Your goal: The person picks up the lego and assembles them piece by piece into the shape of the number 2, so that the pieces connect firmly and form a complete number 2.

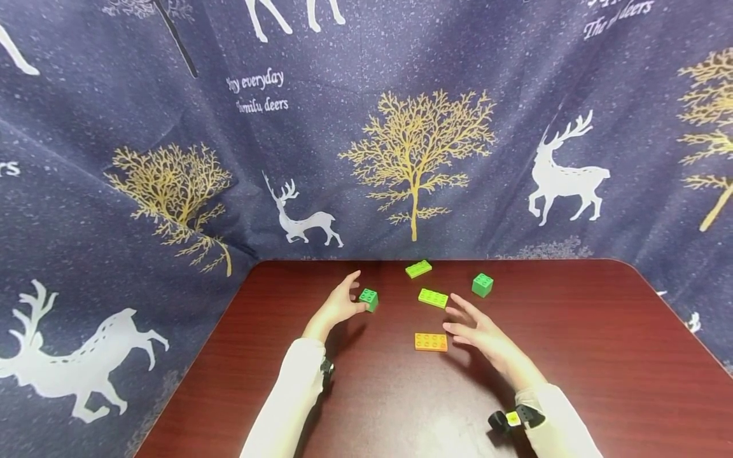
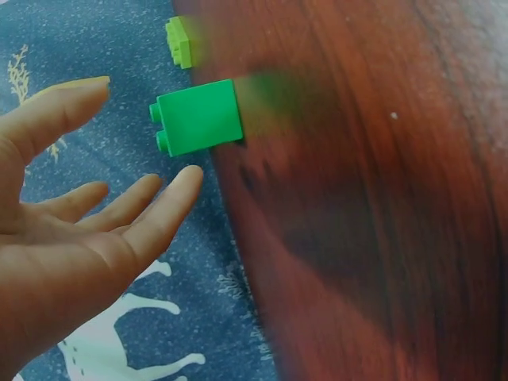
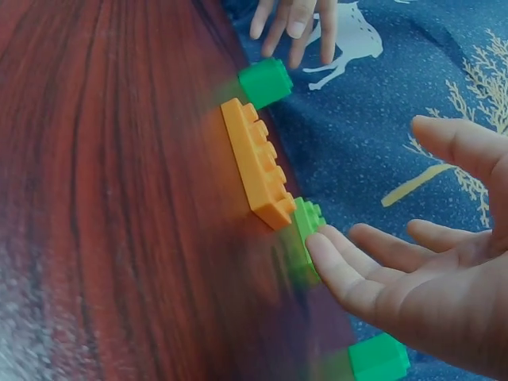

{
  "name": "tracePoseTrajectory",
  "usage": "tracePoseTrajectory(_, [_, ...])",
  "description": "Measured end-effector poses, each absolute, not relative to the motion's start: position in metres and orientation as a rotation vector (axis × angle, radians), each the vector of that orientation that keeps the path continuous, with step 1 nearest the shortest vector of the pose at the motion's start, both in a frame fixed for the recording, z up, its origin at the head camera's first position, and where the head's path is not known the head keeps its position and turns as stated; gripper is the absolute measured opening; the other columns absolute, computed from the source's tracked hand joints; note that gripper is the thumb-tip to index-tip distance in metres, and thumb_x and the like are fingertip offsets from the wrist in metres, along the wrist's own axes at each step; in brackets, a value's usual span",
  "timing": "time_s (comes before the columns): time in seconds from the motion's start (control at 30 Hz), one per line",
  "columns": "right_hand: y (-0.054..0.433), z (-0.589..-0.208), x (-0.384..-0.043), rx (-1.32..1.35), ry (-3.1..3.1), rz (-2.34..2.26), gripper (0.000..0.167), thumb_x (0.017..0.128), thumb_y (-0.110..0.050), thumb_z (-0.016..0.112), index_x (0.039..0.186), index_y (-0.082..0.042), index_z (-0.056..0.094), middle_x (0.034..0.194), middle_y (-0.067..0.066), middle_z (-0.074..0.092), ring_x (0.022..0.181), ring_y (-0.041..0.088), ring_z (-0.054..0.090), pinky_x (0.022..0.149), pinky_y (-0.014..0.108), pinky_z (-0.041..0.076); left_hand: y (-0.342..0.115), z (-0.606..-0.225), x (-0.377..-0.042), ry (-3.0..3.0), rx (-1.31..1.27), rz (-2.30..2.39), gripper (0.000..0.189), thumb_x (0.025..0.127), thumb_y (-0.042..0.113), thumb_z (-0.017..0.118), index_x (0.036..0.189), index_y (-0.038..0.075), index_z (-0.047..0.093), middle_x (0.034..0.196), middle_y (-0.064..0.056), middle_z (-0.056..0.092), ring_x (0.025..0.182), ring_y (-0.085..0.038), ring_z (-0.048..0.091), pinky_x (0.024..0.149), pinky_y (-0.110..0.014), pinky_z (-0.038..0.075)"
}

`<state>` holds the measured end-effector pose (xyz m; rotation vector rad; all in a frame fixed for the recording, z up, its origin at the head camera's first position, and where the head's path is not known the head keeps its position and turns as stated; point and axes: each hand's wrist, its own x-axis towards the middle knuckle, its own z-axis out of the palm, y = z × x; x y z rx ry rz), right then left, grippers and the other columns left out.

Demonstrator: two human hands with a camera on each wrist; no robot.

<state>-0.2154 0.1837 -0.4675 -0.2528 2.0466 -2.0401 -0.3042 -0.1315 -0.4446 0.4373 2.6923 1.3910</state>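
Oblong orange studded plastic brick (image 1: 431,342) on glossy wood-grain desk (image 1: 372,394); right hand (image 1: 483,336) just right, left hand (image 1: 336,306) left, by green plastic cube (image 1: 369,299); both hands' fingers (image 2: 171,210) apart; navy cloth (image 1: 321,140) behind: "everyday".

Worktop (image 1: 601,337): red-brown wood grain, rounded far corners, pale glare toward near edge. Behind it, dark blue speckled cloth (image 1: 321,140), creased at left. Prints on cloth: gold tree (image 1: 415,172) centre, white deer (image 1: 569,181) right of it, smaller deer (image 1: 309,224) left. Bigger one (image 1: 80,366) lower left, tilted. White lettering (image 1: 260,92) upper left, partly lost in folds.
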Motion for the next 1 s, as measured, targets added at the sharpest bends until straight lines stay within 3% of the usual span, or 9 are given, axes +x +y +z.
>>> tracePoseTrajectory(0.37, [0.18,-0.469,-0.211,-0.194,2.064,-1.977,0.078,0.091,-0.015,0.065,0.153,-0.006,0.018,0.149,0.029,0.031,0.121,0.031,0.052,0.093,0.045,0.048,-0.13,-0.457,-0.311,2.622,0.309,1.434,0.08,0.073,-0.007,0.075,0.144,-0.003,0.036,0.128,-0.032,0.052,0.102,-0.04,0.06,0.091,-0.046,0.047])
tracePoseTrajectory(0.63, [0.177,-0.472,-0.21,-0.18,2.07,-1.928,0.075,0.091,-0.014,0.064,0.151,-0.001,0.02,0.145,0.03,0.035,0.116,0.027,0.056,0.089,0.04,0.05,-0.13,-0.46,-0.317,2.505,0.212,1.501,0.076,0.076,-0.012,0.07,0.144,0.0,0.038,0.123,-0.028,0.057,0.089,-0.027,0.061,0.068,-0.036,0.054])
tracePoseTrajectory(1.0, [0.175,-0.482,-0.21,-0.269,2.14,-1.902,0.065,0.082,-0.002,0.066,0.14,0.009,0.038,0.135,0.034,0.045,0.086,0.015,0.06,0.069,0.029,0.051,-0.128,-0.467,-0.321,2.416,0.155,1.592,0.063,0.079,-0.011,0.068,0.138,-0.001,0.048,0.11,-0.023,0.063,0.086,-0.023,0.064,0.078,-0.043,0.056])
